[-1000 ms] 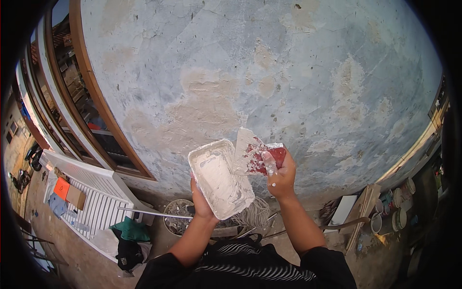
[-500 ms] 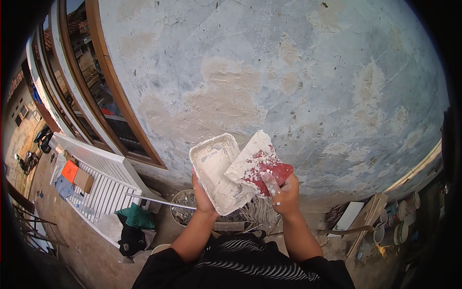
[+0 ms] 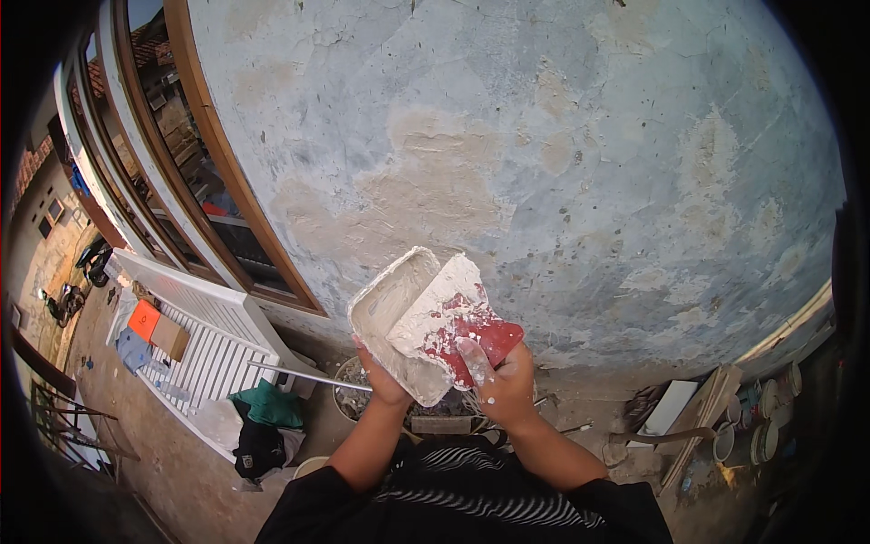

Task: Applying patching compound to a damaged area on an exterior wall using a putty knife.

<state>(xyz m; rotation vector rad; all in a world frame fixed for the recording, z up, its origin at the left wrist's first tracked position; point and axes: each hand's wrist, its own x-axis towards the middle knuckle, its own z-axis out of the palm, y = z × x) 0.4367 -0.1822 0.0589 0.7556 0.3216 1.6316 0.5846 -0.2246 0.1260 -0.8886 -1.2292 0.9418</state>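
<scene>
My left hand is closed round the left side of a rectangular tray smeared inside with off-white filler paste. In my right hand is a red plastic scraper, gripped at its near right end. Its broad blade is coated with paste and lies over the right half of the tray, hiding much of the inside. White specks dot my right thumb and fingers. Beyond both hands stands a pale blue-grey wall, with a beige patch of rough plaster on it.
A white slatted bench on the left carries an orange box, a brown box and cloths. Below my hands sits a tub of rubble. Planks and several buckets stand at right; brown-framed windows rise at left.
The scraper has moved left and lower across the tray, covering more of it. My right hand has come closer to my left, and the tray has shifted slightly left.
</scene>
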